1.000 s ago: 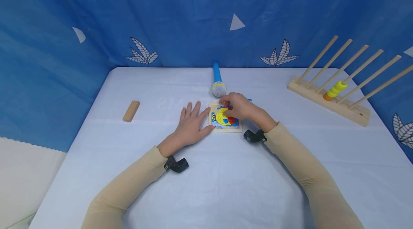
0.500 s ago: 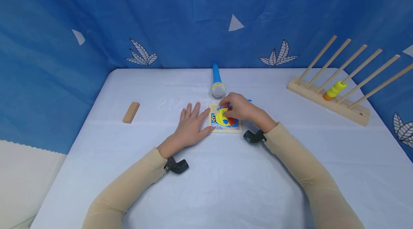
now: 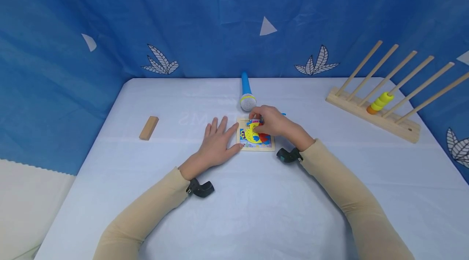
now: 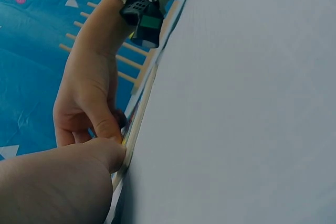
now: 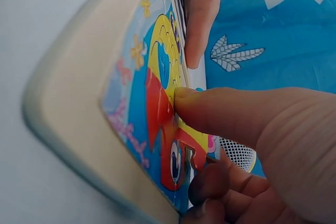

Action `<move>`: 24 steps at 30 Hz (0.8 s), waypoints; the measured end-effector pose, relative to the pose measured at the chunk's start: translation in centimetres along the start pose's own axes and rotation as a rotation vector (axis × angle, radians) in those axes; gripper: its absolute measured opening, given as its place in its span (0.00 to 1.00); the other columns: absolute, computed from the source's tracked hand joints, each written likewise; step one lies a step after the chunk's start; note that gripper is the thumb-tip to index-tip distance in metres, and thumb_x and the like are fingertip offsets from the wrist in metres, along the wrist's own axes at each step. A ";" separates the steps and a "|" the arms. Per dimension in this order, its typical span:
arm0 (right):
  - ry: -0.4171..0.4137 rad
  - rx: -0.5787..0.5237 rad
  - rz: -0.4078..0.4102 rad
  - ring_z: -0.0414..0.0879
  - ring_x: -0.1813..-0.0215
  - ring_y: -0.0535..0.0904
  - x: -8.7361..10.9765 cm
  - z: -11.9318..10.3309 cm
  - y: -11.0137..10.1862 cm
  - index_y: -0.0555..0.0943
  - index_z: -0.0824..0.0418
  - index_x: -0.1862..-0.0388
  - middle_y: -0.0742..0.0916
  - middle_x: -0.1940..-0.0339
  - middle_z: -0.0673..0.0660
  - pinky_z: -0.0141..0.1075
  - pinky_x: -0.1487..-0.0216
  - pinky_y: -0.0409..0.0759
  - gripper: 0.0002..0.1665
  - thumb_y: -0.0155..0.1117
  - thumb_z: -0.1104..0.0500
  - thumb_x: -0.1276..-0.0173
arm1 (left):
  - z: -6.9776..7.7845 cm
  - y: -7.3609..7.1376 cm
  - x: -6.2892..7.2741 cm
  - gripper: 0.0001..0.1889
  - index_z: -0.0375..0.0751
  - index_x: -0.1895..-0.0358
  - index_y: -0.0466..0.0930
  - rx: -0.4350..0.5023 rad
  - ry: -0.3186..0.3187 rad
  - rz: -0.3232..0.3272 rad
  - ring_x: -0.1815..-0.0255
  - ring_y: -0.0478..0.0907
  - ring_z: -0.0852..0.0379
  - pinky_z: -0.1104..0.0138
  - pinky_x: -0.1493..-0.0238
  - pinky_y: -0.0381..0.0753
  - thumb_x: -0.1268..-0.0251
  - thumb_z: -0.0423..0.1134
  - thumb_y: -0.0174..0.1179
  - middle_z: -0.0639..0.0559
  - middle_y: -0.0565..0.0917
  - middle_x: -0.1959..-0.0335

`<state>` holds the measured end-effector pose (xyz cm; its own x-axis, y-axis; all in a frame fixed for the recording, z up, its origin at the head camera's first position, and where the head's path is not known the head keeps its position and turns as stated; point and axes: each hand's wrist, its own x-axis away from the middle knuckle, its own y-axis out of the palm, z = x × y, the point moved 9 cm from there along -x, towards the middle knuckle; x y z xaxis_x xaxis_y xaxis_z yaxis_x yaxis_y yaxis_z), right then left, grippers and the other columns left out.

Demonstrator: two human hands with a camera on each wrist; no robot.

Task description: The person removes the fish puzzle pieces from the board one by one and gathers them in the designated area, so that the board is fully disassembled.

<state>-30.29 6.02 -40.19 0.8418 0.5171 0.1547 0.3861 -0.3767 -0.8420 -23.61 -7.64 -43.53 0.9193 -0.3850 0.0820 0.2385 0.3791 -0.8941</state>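
A small wooden picture puzzle [image 3: 256, 148] with a yellow and red fish lies at the middle of the table. My left hand [image 3: 216, 144] rests with spread fingers at its left side, forefinger and thumb tips on the wooden border. Over the top right of the picture, my right hand [image 3: 272, 121] bends its fingers and pinches a yellow and red puzzle piece [image 5: 193, 136]. In the right wrist view, the thumb presses on the fish and the fingertips curl at the piece's far edge. The hand hides part of the picture in the head view.
A blue toy microphone [image 3: 247, 97] lies just behind the puzzle. To the left is a wooden block [image 3: 149, 128]. A wooden peg rack [image 3: 373, 118] with yellow and orange beads [image 3: 381, 102] stands at the right. Blue printed cloth [image 3: 220, 19] hangs behind the table.
Both hands keep their places at the puzzle. The right fingers have shifted slightly, and a little more of the pink and blue at the picture's top shows beneath them.
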 end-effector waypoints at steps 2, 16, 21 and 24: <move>-0.009 -0.004 0.000 0.50 0.55 0.77 0.0 0.0 0.0 0.81 0.58 0.47 0.84 0.58 0.58 0.39 0.52 0.82 0.20 0.75 0.62 0.37 | 0.0 0.0 0.0 0.39 0.48 0.19 0.59 -0.002 0.001 -0.001 0.16 0.35 0.28 0.33 0.20 0.37 0.28 0.60 0.54 0.34 0.47 0.16; 0.010 -0.039 -0.026 0.53 0.51 0.79 -0.1 0.4 0.3 0.79 0.55 0.47 0.86 0.51 0.60 0.43 0.47 0.85 0.20 0.75 0.61 0.36 | -0.1 0.0 -0.1 0.39 0.49 0.19 0.58 -0.019 -0.013 -0.013 0.15 0.35 0.30 0.34 0.20 0.37 0.28 0.61 0.53 0.36 0.46 0.15; 0.017 -0.038 -0.032 0.53 0.50 0.80 -0.1 0.6 0.4 0.78 0.55 0.47 0.87 0.49 0.61 0.44 0.46 0.85 0.20 0.75 0.61 0.36 | -0.2 0.1 -0.2 0.39 0.49 0.19 0.58 -0.020 -0.012 -0.011 0.15 0.35 0.29 0.34 0.20 0.37 0.28 0.61 0.53 0.36 0.47 0.15; 0.016 -0.035 -0.036 0.53 0.49 0.81 -0.1 0.7 0.5 0.78 0.55 0.46 0.87 0.48 0.61 0.44 0.45 0.85 0.21 0.75 0.61 0.36 | -0.2 0.1 -0.2 0.39 0.49 0.19 0.58 -0.020 -0.015 -0.013 0.15 0.35 0.29 0.34 0.20 0.37 0.28 0.61 0.53 0.36 0.47 0.15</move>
<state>-30.49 6.30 -40.97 0.8331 0.5184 0.1927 0.4287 -0.3852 -0.8172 -23.77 -7.66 -43.74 0.9208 -0.3771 0.1001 0.2442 0.3569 -0.9017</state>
